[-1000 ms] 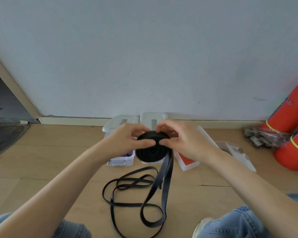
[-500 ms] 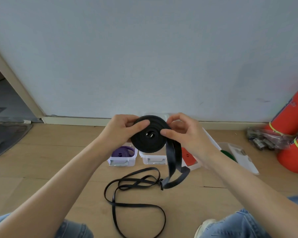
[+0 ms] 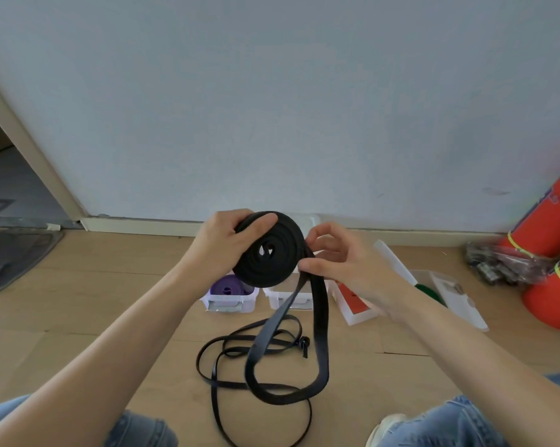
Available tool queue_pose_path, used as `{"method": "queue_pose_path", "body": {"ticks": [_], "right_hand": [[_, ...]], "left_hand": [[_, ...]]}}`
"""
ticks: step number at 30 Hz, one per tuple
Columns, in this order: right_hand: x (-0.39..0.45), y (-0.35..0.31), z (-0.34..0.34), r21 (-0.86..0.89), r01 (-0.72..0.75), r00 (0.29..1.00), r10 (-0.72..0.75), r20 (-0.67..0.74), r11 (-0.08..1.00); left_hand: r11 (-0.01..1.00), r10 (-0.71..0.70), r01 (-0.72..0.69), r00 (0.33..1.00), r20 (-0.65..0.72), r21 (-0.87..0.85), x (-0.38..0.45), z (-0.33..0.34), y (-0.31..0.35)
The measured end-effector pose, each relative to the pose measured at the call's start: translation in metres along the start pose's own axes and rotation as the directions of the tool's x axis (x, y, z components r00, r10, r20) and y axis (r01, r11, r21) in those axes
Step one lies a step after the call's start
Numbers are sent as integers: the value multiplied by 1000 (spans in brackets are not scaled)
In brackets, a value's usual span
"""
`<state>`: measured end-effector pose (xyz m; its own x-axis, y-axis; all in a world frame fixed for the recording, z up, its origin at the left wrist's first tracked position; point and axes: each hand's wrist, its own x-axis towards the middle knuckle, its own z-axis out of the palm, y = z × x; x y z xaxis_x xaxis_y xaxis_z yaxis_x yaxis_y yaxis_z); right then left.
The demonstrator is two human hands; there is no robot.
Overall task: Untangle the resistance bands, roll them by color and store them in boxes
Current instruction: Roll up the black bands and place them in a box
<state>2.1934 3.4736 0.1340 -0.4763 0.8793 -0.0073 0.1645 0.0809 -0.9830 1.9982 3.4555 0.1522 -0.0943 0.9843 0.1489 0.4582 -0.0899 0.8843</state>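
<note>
Since the earlier frames the black roll (image 3: pixel 269 248) has been growing, and its loose tail is now hanging lower as a longer loop over the floor. In the head view, the left hand (image 3: pixel 222 245) is gripping the roll, thumb lying across its top edge. The right hand (image 3: pixel 343 262) is pinching the band where it is leaving the roll's right side. Below, thinner black bands (image 3: pixel 240 359) are lying tangled on the wooden floor (image 3: pixel 78 285). A purple roll (image 3: pixel 228 284) is sitting in a white box (image 3: pixel 230 301); a red band (image 3: pixel 352 293) is lying in another.
</note>
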Motion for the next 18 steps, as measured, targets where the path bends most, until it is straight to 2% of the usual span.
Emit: {"method": "queue_pose_path", "body": {"ticks": [5,7,9,13,16,18], "right_hand": [[0,-1,11,98,35,997,-29,-65,995],[-1,-2,8,86,53,994,-44,-103,995],[-1,-4,1,-26,73,989,-75,-124,997],[0,-14,-8,-199,138,990,-143,-10,970],[-1,-14,-3,-235,139,990,-140,12,962],[-2,-12,-1,-167,128,991,-133,-17,978]], "left_hand": [[987,-82,69,993,-85,-143,-5,11,-3],[978,-119,110,992,-40,-176,-5,12,-2],[976,-127,138,989,77,-167,-4,9,0],[996,-38,57,972,233,-74,-5,10,4],[999,-3,10,981,193,-32,-10,22,3],[998,27,-20,989,145,-54,-10,25,2]]}}
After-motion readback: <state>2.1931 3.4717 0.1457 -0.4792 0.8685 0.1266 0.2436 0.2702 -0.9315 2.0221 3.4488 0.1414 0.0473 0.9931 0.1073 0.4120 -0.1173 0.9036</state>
